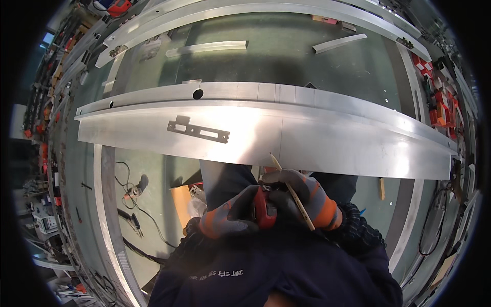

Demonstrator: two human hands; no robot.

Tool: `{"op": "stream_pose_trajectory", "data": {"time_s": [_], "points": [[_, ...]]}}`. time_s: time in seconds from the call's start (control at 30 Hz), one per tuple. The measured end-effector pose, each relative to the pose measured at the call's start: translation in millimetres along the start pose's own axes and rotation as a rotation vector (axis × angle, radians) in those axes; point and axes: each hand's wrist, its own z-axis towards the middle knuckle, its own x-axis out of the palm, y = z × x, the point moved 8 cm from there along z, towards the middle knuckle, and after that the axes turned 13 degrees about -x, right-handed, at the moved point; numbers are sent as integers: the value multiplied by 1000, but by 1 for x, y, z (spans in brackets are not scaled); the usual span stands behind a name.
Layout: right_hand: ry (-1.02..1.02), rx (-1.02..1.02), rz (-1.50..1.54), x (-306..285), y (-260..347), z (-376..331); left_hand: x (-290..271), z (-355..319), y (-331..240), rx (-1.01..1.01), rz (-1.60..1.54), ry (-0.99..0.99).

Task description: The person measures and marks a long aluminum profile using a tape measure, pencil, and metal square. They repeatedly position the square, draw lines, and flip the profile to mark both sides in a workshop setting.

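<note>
A long aluminium profile (307, 138) lies across the view in front of me, with a small flat metal plate with slots (198, 129) resting on its left half. Below its near edge, both my gloved hands meet close to my body. My left hand (227, 217) in a grey and orange glove grips a red object (263, 210), partly hidden by the fingers. My right hand (307, 197) holds a thin pencil (292, 192) whose tip points up toward the profile's edge, and its fingers also touch the red object.
Short metal bars (207, 48) (339, 43) lie on the green table beyond the profile. Long frame pieces (255, 9) curve along the far side. A cable and small tool (134, 192) lie on the floor at lower left. Red boxes (441, 107) stand at right.
</note>
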Motion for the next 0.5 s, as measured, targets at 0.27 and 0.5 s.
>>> {"op": "stream_pose_trajectory", "data": {"time_s": [0.27,0.5], "points": [[37,-80,71,-32,-13,42,3,26,-42,26,66,-313],[120,-99,8,-50,-7,78,1,39,-73,-53,119,-426]]}}
